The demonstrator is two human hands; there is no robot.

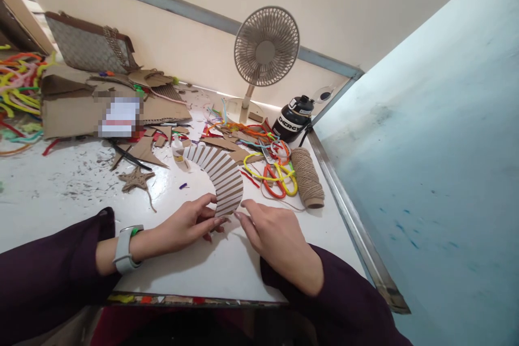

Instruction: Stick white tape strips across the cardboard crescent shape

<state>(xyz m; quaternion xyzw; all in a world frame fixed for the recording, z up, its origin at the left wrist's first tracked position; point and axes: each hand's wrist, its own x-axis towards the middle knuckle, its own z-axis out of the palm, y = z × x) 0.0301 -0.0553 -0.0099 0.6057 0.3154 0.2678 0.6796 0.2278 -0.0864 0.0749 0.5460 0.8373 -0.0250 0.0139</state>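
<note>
A curved cardboard piece (229,178), banded with white and brown stripes, arches up from the table between my hands. My left hand (192,221) grips its lower end, thumb and fingers on either side of the edge. At the lower right edge of that piece, the thumb and index fingertip of my right hand (271,230) pinch close together against it; the other fingers are curled under. The far end of the arc lies beside a small whitish bottle (178,154). A twine-wrapped star (137,179) with a loose tail rests to the left.
Scissors (275,181) with orange and yellow handles lie beside a twine spool (308,178). Behind stand a black bottle (294,119) and a small fan (266,48). Cardboard scraps (146,151), pipe cleaners (20,86) and a handbag (89,43) occupy the left and back. A wall borders the right.
</note>
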